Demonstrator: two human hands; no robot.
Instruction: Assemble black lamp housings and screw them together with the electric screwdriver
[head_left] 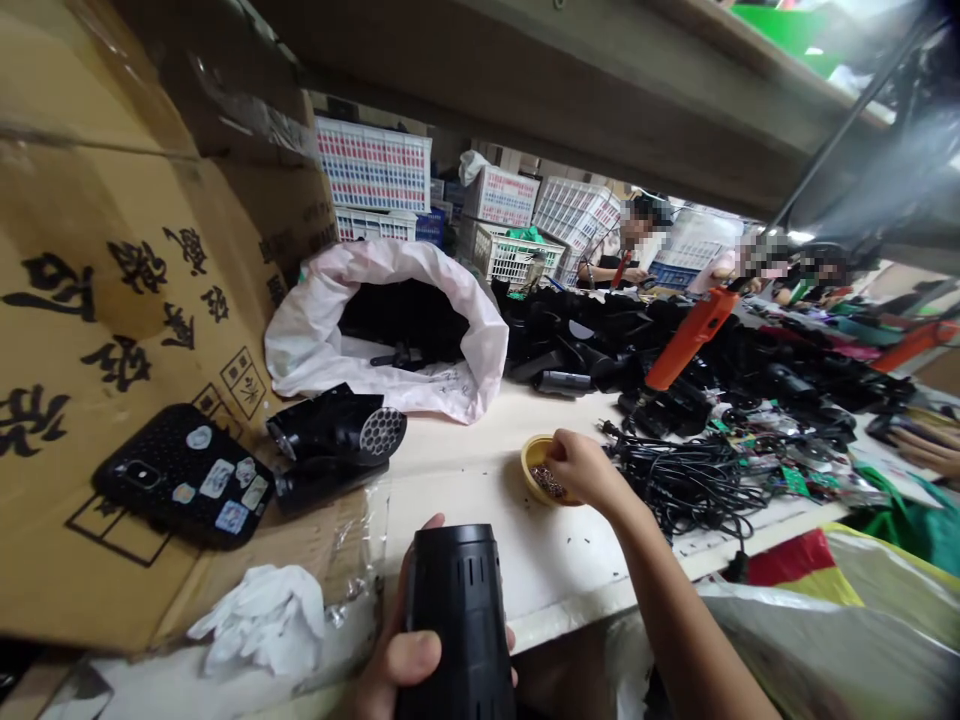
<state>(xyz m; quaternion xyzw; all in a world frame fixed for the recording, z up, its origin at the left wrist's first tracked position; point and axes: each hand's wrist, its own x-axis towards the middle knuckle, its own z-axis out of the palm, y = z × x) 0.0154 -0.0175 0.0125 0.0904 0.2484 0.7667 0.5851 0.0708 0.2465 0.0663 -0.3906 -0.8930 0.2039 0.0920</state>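
Observation:
My left hand (401, 655) is wrapped round a black cylindrical housing (459, 610) with vent slots, held upright at the table's near edge. My right hand (581, 468) reaches forward into a small yellow bowl (534, 462) of tiny dark screws, its fingers pinched together down in the bowl. What the fingertips hold is hidden. A few loose screws lie on the white table (465, 470) near the bowl.
Two black housings (334, 430) and a phone (186, 480) rest against a cardboard box (90, 330) on the left. A white bag (390, 330) of black parts lies behind. An orange electric screwdriver (690, 335), tangled cables (690, 480) and crumpled white gloves (262, 615) are nearby. Other people work far right.

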